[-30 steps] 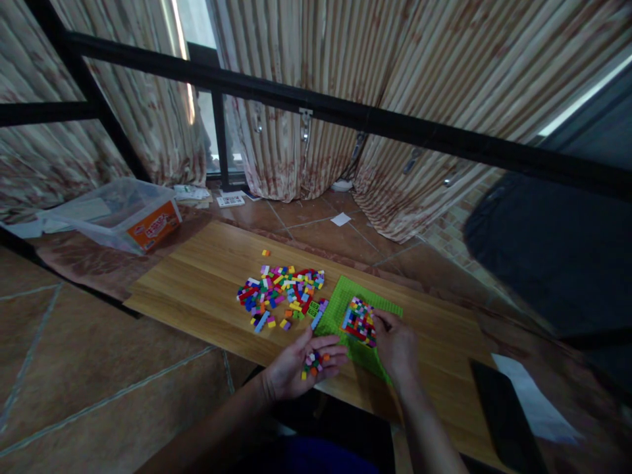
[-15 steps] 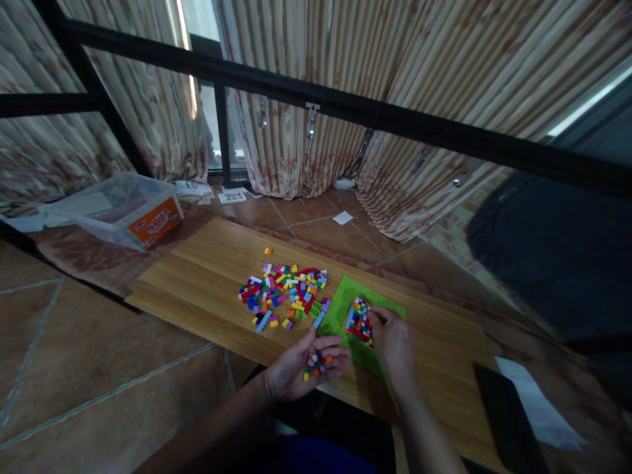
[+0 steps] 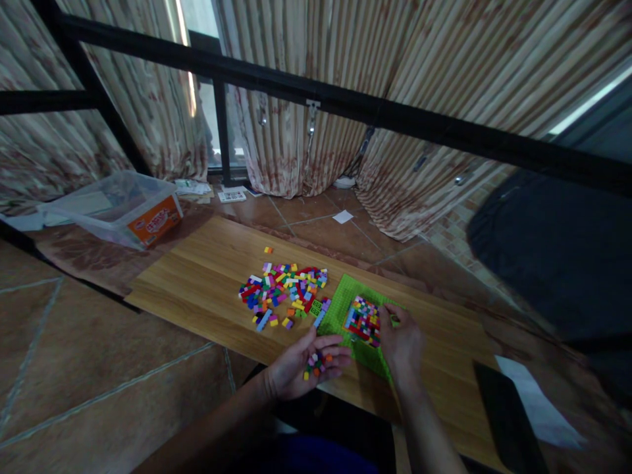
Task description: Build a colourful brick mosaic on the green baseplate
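Note:
My left hand [image 3: 306,367] is palm up with its fingers stretched out, and several small building bricks [image 3: 314,364] of mixed colours lie on the palm and fingers. It hovers at the near edge of the table. Over the right part of a green studded baseplate [image 3: 343,288] is my right hand [image 3: 403,339], its fingertips drawn together. Whatever is between those fingertips is too small to make out. Beside them, a tightly packed multicoloured patch of bricks [image 3: 363,320] sits on the baseplate, its right edge partly covered by the hand.
A loose pile of bricks [image 3: 281,289] spreads left of the baseplate on the wooden table [image 3: 197,270]. One orange-yellow brick [image 3: 268,250] lies apart behind it. A clear plastic bin [image 3: 123,204] stands off the table's left end. A dark flat object [image 3: 508,415] lies at the right end.
My right hand has shifted slightly right along the baseplate, uncovering more of the brick patch. My left hand stays put with its bricks.

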Available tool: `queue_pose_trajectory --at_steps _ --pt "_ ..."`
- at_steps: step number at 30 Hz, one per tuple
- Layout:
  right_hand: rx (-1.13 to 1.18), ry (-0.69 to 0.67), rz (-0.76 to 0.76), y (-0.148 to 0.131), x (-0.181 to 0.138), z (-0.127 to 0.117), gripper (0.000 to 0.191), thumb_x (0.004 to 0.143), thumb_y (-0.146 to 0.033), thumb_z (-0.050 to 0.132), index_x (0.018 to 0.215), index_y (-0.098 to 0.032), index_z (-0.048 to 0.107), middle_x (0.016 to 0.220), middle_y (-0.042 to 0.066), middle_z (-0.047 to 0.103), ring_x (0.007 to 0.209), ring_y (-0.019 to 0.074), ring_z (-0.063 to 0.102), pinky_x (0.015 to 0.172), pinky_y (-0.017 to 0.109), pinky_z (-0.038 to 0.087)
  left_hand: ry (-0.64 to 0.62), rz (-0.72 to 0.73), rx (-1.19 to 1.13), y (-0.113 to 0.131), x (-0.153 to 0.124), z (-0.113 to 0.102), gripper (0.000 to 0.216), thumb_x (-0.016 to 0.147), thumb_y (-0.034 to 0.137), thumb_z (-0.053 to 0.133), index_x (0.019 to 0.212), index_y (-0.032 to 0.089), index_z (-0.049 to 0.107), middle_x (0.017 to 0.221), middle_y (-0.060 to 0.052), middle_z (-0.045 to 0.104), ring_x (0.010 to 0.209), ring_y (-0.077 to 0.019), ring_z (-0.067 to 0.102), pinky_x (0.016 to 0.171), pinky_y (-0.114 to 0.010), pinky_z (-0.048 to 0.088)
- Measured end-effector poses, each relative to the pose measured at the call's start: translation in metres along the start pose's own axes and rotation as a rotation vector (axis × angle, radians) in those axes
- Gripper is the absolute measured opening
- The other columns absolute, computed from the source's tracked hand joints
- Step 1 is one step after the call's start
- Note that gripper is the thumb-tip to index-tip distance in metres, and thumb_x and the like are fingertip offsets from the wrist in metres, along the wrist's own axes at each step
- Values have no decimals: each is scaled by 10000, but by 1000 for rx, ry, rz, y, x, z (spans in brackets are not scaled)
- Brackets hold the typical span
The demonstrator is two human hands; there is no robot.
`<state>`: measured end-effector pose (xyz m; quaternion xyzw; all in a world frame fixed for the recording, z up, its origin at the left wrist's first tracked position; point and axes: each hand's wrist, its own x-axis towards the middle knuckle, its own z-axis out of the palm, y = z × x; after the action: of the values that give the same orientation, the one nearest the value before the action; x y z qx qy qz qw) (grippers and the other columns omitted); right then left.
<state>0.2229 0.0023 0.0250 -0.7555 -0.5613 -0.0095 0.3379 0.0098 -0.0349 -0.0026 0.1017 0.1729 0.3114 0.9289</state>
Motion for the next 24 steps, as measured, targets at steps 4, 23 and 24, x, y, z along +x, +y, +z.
queue_pose_trajectory --at_steps 4,23,24 --pt "67 -40 -46 6 5 11 473 819 -498 425 915 -117 688 905 152 667 859 262 579 792 389 418 1 3 6 0 0 0 495 896 472 348 1136 111 586 1178 -166 600 1066 -239 570 884 -324 381" --pt "303 -162 90 13 1 28 449 800 -507 438 917 -148 682 896 99 686 808 218 601 763 347 440 14 7 13 -2 3 -4 517 890 489 354 1163 103 565 1149 -166 616 1065 -236 572 886 -325 389" --pt "317 -185 95 15 2 27 450 799 -510 442 920 -148 680 889 98 687 798 218 604 756 347 443 11 11 14 -2 4 -4 513 890 486 358 1166 105 561 1148 -165 617 1059 -234 576 884 -323 392"
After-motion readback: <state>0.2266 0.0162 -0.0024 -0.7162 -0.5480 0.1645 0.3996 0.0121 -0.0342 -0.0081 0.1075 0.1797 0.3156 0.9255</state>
